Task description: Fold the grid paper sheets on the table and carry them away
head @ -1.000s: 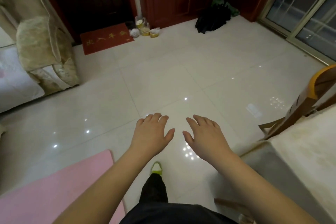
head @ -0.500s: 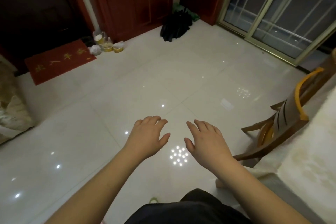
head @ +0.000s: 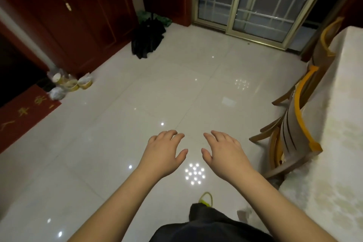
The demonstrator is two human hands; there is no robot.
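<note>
My left hand (head: 164,153) and my right hand (head: 224,153) are stretched out in front of me over the glossy tiled floor, palms down, fingers spread, both holding nothing. The table (head: 334,133) with a pale patterned cloth fills the right edge of the view. No grid paper sheets show on the visible part of it.
Two wooden chairs with yellow-trimmed backs (head: 294,124) stand against the table. A black bag (head: 146,39) lies by the red cabinets (head: 82,15). Bowls and bags (head: 68,82) sit beside a red doormat (head: 21,116). Glass sliding doors (head: 255,6) lie ahead.
The view has swung to the right: the sofa and pink mat have left the frame, and the table, chairs and glass doors have come in. Both hands stay spread.
</note>
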